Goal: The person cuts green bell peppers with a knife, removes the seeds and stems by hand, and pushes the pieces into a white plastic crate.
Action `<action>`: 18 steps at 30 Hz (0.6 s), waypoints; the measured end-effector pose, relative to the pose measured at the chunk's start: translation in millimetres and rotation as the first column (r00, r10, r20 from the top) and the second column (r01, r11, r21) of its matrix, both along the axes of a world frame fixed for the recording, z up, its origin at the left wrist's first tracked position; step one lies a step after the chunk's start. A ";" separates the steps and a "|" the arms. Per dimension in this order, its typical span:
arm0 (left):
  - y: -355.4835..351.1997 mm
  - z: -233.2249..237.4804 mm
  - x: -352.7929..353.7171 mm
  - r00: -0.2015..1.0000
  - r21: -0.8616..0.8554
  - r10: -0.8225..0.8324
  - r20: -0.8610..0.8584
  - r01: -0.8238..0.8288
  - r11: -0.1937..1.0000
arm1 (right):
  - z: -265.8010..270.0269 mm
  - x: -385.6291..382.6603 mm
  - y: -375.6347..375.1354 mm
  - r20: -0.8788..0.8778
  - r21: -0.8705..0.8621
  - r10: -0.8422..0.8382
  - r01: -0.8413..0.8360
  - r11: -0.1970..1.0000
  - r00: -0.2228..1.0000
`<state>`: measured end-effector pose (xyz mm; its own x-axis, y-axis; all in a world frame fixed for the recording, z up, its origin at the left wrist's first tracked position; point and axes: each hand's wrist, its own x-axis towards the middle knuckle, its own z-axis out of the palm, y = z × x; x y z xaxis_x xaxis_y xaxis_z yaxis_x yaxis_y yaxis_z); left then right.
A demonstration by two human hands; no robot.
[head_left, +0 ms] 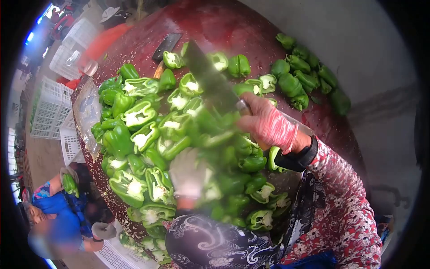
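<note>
My right hand (266, 119), in a thin pinkish-red glove, grips the handle of a cleaver (207, 74). Its broad dark blade points up and left over the green bell peppers. My left hand (186, 172), in a pale glove, is low among the peppers, blurred, with its fingers not distinct. Around it lie many halved green bell peppers (139, 115) with white cores showing, mixed with whole ones. A blurred green patch (212, 127) between my hands cannot be made out clearly. Several whole green peppers (291, 83) are piled at the right.
A second cleaver (167, 47) with a wooden handle lies at the back of the dark red table (215, 22). White crates (49, 107) stand at left. A person in blue (58, 204) at lower left holds a green pepper (70, 184) in a gloved hand.
</note>
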<state>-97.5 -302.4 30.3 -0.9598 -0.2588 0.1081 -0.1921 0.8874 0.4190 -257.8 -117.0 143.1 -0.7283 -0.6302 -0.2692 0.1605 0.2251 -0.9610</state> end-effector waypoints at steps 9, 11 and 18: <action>-1.2 29.7 3.3 0.965 0.445 0.248 -0.084 -0.187 0.876 | -33.0 10.8 68.5 -0.661 0.541 0.345 0.104 0.835 0.666; -2.8 72.8 -23.3 0.964 0.319 0.224 -0.141 -0.170 0.932 | -54.1 16.3 83.4 -0.678 0.589 0.373 0.164 0.792 0.633; -85.3 32.0 -177.2 0.932 0.074 0.355 -0.069 -0.350 0.934 | -146.5 23.1 80.2 -0.545 0.754 0.441 0.186 0.630 0.713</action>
<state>-274.7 -387.7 62.3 -0.7946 -0.5871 0.1549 -0.4515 0.7419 0.4956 -234.7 -36.8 -3.4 -0.8185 -0.5466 -0.1771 -0.4933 0.8265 -0.2710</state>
